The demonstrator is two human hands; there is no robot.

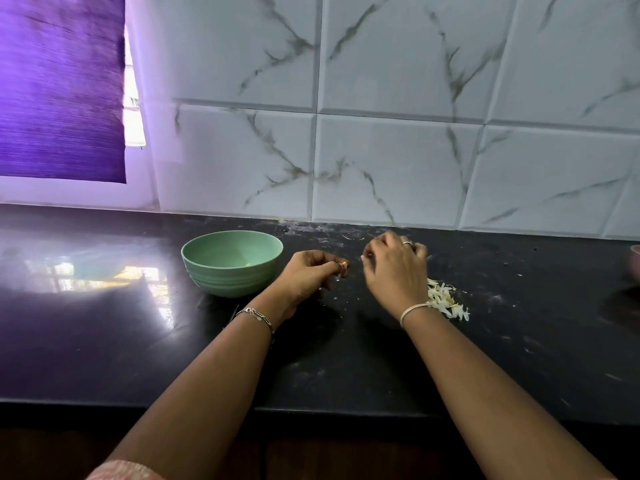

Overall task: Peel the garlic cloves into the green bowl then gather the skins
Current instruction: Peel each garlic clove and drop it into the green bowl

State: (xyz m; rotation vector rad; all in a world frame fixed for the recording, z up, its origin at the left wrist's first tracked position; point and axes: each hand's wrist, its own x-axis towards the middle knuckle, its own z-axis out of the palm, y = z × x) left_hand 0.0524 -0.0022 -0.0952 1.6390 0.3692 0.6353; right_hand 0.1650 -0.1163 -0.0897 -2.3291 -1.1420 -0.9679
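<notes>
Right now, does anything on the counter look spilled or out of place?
Only stray bits: small white flecks lie scattered on the dark counter near the left hand, which pinches a tan piece, away from the garlic skins piled beside the right hand. The green bowl stands upright.

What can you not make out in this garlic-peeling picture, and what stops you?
Head view:
- green bowl: its near wall hides most of the inside; clove count unknown.
- left hand: pinches a small piece, too small to identify.
- right hand: its back hides anything the fingers hold.
- skin pile: partly behind the right wrist.
- pink object: cut off by the right edge.
</notes>
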